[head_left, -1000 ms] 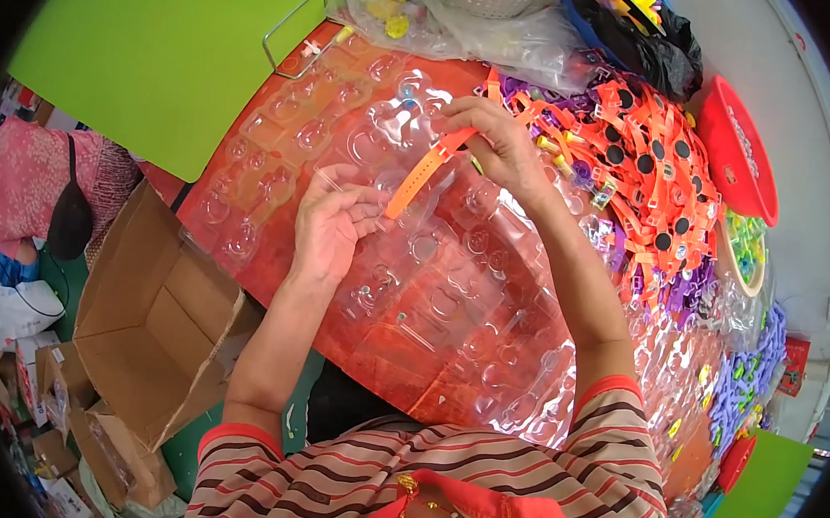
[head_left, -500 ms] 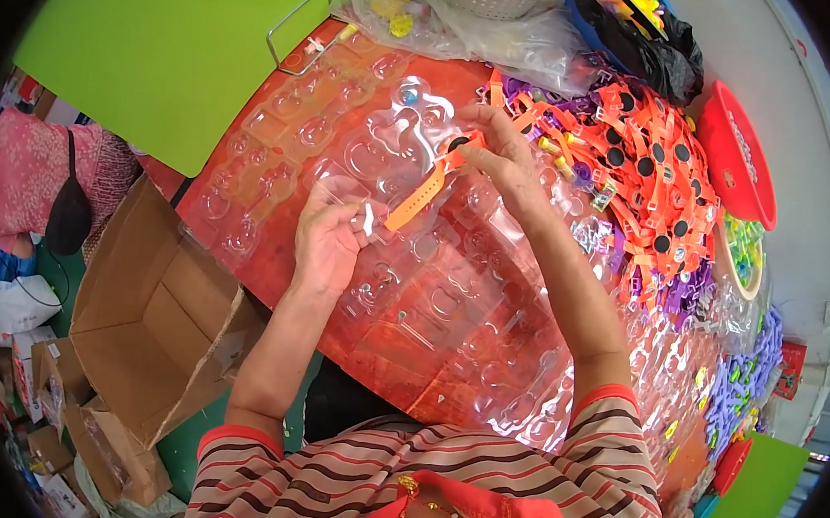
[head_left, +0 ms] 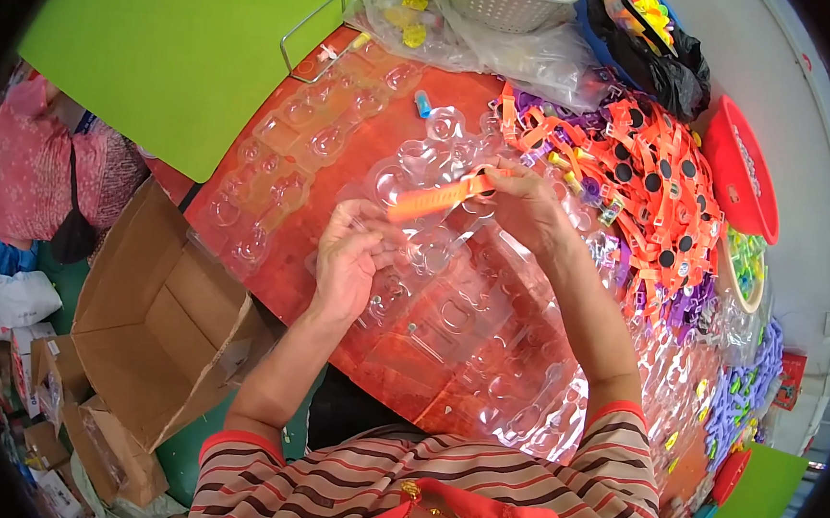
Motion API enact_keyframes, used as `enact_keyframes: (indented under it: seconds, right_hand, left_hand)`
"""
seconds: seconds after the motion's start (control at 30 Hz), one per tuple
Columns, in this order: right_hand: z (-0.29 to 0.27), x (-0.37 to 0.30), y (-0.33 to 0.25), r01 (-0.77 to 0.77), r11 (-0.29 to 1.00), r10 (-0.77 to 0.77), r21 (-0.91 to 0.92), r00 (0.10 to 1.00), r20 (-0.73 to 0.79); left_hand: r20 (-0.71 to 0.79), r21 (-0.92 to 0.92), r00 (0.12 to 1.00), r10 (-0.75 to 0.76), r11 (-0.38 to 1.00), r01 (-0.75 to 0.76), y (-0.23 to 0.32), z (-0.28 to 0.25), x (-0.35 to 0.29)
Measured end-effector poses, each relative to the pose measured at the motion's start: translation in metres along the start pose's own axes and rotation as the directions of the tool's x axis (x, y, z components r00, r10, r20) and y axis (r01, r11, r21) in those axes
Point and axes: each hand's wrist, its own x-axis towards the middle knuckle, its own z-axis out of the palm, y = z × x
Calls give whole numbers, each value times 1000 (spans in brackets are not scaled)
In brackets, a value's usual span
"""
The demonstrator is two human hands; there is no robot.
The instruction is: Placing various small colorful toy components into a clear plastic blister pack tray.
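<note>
An orange toy watch stretches between my hands above the table, its strap slightly blurred. My right hand pinches it at the dark-faced end, while the loose strap end points toward my left hand. The fingers of that hand are bent closed on the edge of a clear moulded blister tray, partly hidden beneath the watch and hard to separate from other clear trays below. Beyond the tray lies a small blue cylinder. To the right rises a large pile of orange watches.
More clear blisters cover the red table. A red bowl, a grey basket and purple pieces stand around it. An open cardboard box is at left, near another person in pink.
The watch has swung from steeply slanted to nearly level. My right hand has come lower and nearer, and the clear tray has shifted toward me, leaving the blue cylinder uncovered.
</note>
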Motion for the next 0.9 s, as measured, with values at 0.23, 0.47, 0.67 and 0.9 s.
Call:
enact_keyframes:
  seconds: [0.23, 0.47, 0.67, 0.9]
  right_hand:
    - [-16, -7, -12, 78, 989, -88, -123, 993, -79]
    - [-19, -13, -17, 62, 971, -96, -230, 986, -139]
    - [-22, -19, -28, 114, 991, -108, -71, 991, 78]
    - [-25, -18, -26, 222, 960, -240, -167, 966, -93]
  left_hand:
    - [83, 63, 995, -64, 996, 59, 2, 11, 23]
    - [118, 68, 989, -93, 994, 86, -5, 16, 40]
    - [89, 60, 990, -114, 992, 109, 1, 16, 39]
    - [146, 130, 974, -175, 979, 157, 14, 24, 40]
